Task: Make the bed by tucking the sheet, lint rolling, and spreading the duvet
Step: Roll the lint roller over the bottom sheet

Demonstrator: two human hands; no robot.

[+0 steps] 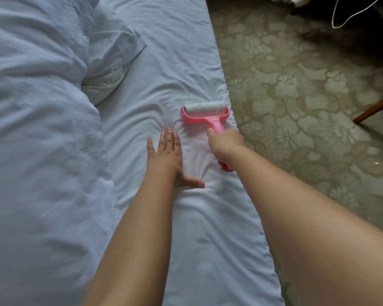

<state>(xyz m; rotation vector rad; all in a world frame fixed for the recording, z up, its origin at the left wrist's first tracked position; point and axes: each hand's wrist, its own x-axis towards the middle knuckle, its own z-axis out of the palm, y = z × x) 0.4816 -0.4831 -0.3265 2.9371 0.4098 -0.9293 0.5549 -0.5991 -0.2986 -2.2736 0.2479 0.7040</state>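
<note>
A pale blue sheet (175, 69) covers the mattress, creased around my hands. My right hand (224, 144) grips the handle of a pink lint roller (205, 113), whose white roll lies on the sheet near the bed's right edge. My left hand (166, 155) presses flat on the sheet just left of the roller, fingers straight and thumb spread. A bunched pale blue duvet (38, 129) fills the left half of the bed. A white inner corner of it (104, 85) shows beside the bare sheet.
The bed's right edge (232, 100) borders a green floral carpet (307, 85). A wooden chair leg (374, 109) stands at the right. A white cable (341, 18) hangs over dark furniture at the top right.
</note>
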